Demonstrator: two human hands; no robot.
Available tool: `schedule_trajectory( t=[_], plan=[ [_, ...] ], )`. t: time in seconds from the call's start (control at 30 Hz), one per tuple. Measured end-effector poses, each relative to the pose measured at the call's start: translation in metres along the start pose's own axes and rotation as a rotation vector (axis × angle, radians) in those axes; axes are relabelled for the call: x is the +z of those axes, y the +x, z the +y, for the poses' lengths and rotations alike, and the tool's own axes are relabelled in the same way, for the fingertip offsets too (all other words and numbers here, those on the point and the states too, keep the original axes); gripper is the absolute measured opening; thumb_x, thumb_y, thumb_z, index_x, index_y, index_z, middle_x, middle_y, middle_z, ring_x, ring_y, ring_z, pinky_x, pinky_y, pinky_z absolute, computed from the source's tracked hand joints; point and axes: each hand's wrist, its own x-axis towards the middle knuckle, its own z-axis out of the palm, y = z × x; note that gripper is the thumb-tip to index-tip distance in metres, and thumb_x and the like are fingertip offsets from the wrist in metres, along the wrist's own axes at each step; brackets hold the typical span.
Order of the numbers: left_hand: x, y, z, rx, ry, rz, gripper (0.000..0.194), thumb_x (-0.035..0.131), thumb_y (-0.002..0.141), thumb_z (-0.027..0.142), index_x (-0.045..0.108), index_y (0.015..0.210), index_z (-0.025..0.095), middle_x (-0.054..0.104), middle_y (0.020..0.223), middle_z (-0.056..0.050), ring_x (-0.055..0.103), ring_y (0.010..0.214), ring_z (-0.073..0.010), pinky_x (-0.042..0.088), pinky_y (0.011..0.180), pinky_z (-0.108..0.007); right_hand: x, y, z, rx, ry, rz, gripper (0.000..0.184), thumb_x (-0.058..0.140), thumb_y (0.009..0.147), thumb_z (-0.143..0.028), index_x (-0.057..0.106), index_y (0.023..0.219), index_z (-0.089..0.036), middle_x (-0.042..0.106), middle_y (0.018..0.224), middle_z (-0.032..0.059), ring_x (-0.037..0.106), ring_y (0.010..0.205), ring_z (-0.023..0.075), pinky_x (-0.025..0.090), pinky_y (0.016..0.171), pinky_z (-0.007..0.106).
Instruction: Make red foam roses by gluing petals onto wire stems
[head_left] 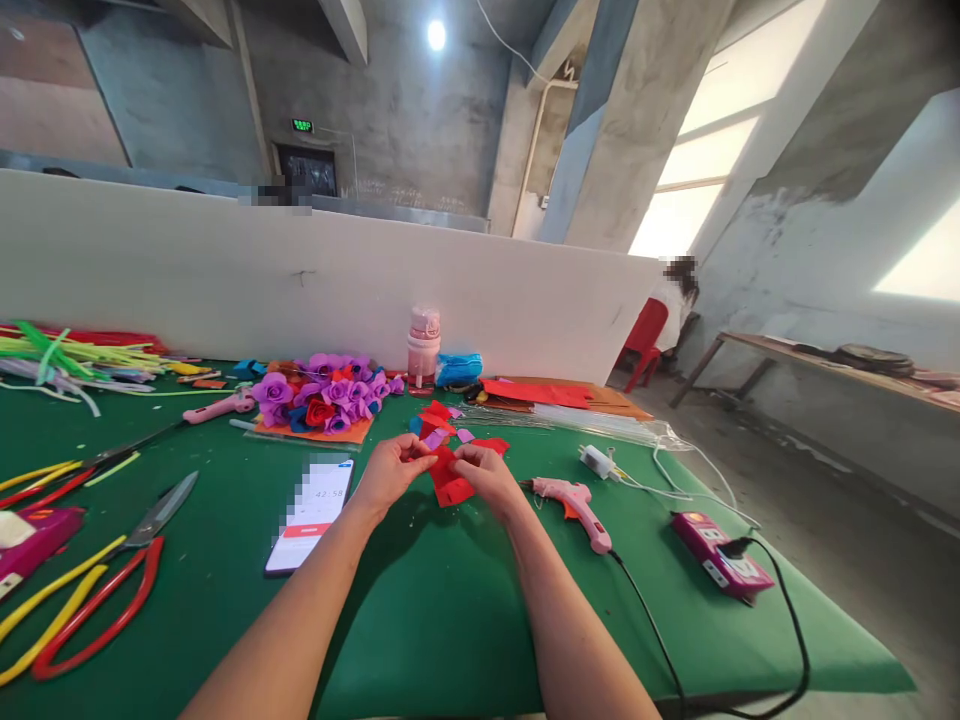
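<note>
Both hands meet over the middle of the green table (427, 620). Between them is a piece of red paper or thin foam (452, 488), its lower edge hanging down. My left hand (391, 474) pinches its left side between thumb and fingers. On the opposite side my right hand (486, 476) grips it, thumb on top. Just behind the fingers lie loose red and purple petal-like pieces (437, 412). A pink glue gun (574, 500) rests to the right of my right hand, and a phone (313, 515) lies left of my left wrist.
Scissors with red and yellow handles (142, 540) lie at left. Purple and red artificial flowers (330, 390) are heaped behind the phone, near a pink bottle (424, 352). At right, a cord runs from a purple power strip (720, 555). A person (675, 295) sits beyond the white partition (360, 270).
</note>
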Motion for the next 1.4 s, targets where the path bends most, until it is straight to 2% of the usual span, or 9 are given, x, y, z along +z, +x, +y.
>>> schedule_trajectory(
  t=[0.13, 0.27, 0.5, 0.67, 0.77, 0.9, 1.13, 1.27, 1.4],
  plan=[
    [0.005, -0.004, 0.001, 0.004, -0.039, 0.012, 0.031, 0.069, 0.069, 0.046, 0.059, 0.072, 0.016, 0.062, 0.067, 0.0, 0.058, 0.065, -0.0136, 0.046, 0.067, -0.026, -0.004, 0.0, 0.005, -0.016, 0.142, 0.165, 0.013, 0.06, 0.06, -0.03, 0.059, 0.06, -0.018, 0.054, 0.051, -0.0051, 0.043, 0.05, 0.0095, 0.03, 0.05, 0.021],
    [0.013, -0.007, 0.001, 0.08, -0.019, 0.024, 0.035, 0.053, 0.082, 0.051, 0.061, 0.084, 0.016, 0.059, 0.066, 0.0, 0.056, 0.066, -0.013, 0.045, 0.067, -0.025, -0.01, 0.005, 0.01, -0.051, 0.226, 0.346, 0.016, 0.059, 0.06, -0.033, 0.059, 0.059, -0.018, 0.055, 0.051, -0.0044, 0.045, 0.05, 0.0102, 0.032, 0.05, 0.021],
    [0.033, 0.006, 0.01, 0.122, -0.097, -0.049, 0.029, 0.049, 0.084, 0.048, 0.047, 0.094, 0.021, 0.06, 0.06, 0.004, 0.048, 0.049, -0.0107, 0.039, 0.053, -0.022, -0.02, 0.008, 0.008, -0.03, 0.367, 0.491, 0.02, 0.063, 0.059, -0.037, 0.064, 0.066, -0.018, 0.066, 0.061, -0.0001, 0.057, 0.057, 0.0155, 0.042, 0.054, 0.024],
    [0.04, 0.008, 0.001, 0.229, 0.067, 0.08, 0.024, 0.052, 0.084, 0.044, 0.055, 0.082, 0.02, 0.065, 0.079, -0.002, 0.059, 0.074, -0.0153, 0.044, 0.071, -0.025, -0.021, 0.009, 0.008, -0.053, 0.389, 0.493, 0.022, 0.064, 0.06, -0.038, 0.066, 0.066, -0.017, 0.065, 0.059, 0.0002, 0.057, 0.056, 0.0152, 0.042, 0.053, 0.024],
    [0.039, 0.003, -0.011, 0.296, 0.205, 0.125, 0.02, 0.056, 0.083, 0.04, 0.061, 0.08, 0.02, 0.063, 0.079, -0.001, 0.057, 0.074, -0.0158, 0.043, 0.07, -0.024, -0.021, 0.01, 0.008, -0.063, 0.401, 0.49, 0.022, 0.065, 0.06, -0.037, 0.067, 0.066, -0.016, 0.062, 0.055, -0.0012, 0.053, 0.052, 0.0132, 0.039, 0.05, 0.023],
    [0.033, -0.003, -0.019, 0.341, 0.221, 0.125, 0.018, 0.056, 0.082, 0.038, 0.064, 0.082, 0.022, 0.062, 0.079, -0.001, 0.057, 0.074, -0.0164, 0.044, 0.07, -0.024, -0.021, 0.009, 0.006, -0.105, 0.403, 0.468, 0.024, 0.066, 0.063, -0.039, 0.07, 0.072, -0.016, 0.067, 0.064, 0.0017, 0.058, 0.061, 0.0155, 0.043, 0.056, 0.024],
    [0.028, -0.003, -0.024, 0.339, 0.242, 0.157, 0.019, 0.058, 0.078, 0.033, 0.07, 0.088, 0.023, 0.069, 0.083, 0.0, 0.06, 0.078, -0.0175, 0.047, 0.076, -0.025, -0.013, 0.002, 0.0, -0.177, 0.357, 0.403, 0.026, 0.069, 0.066, -0.041, 0.073, 0.074, -0.016, 0.072, 0.072, 0.004, 0.062, 0.069, 0.019, 0.048, 0.067, 0.029],
    [0.031, -0.001, -0.025, 0.244, 0.097, 0.15, 0.024, 0.061, 0.076, 0.038, 0.07, 0.093, 0.024, 0.07, 0.077, 0.0, 0.063, 0.072, -0.0183, 0.051, 0.072, -0.029, -0.007, -0.001, -0.001, -0.178, 0.338, 0.382, 0.027, 0.067, 0.067, -0.041, 0.074, 0.077, -0.017, 0.074, 0.075, 0.0046, 0.064, 0.071, 0.0199, 0.049, 0.068, 0.03],
    [0.034, 0.0, -0.023, 0.146, -0.048, 0.116, 0.024, 0.068, 0.071, 0.04, 0.07, 0.085, 0.021, 0.068, 0.068, 0.0, 0.064, 0.063, -0.0178, 0.053, 0.069, -0.031, -0.004, -0.002, -0.001, -0.183, 0.325, 0.374, 0.028, 0.067, 0.067, -0.042, 0.075, 0.077, -0.018, 0.074, 0.077, 0.0044, 0.064, 0.071, 0.0202, 0.049, 0.069, 0.031]
  ],
)
